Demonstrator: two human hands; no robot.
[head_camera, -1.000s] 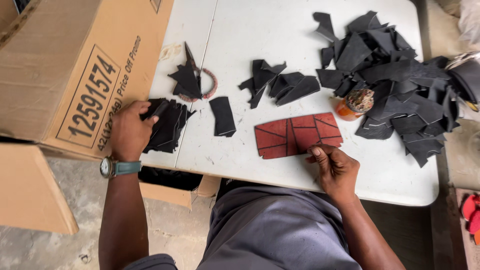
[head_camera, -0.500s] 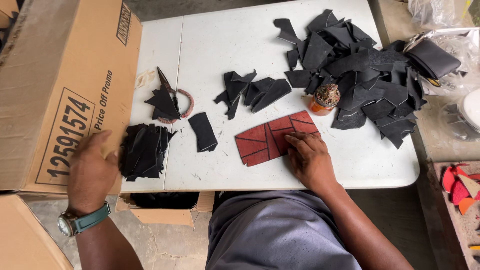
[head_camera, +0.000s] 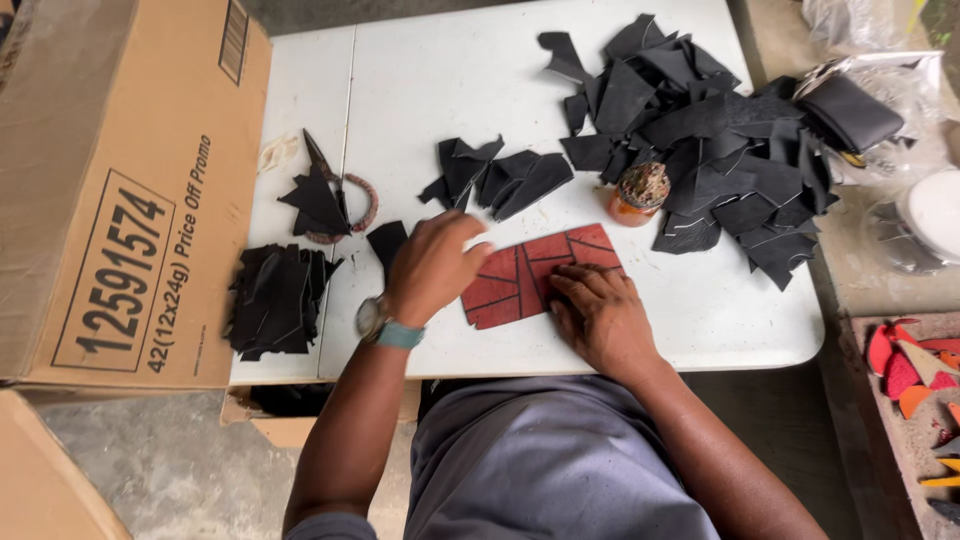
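Red patchwork panel, black seams, flat under both hands

Cardboard box, glue jar, scissors

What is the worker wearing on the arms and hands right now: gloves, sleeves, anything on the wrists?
No gloves: left hand and right hand are bare, forearms uncovered. The left wrist carries a wristwatch with a teal strap and round pale case. Nothing shows on the right wrist.
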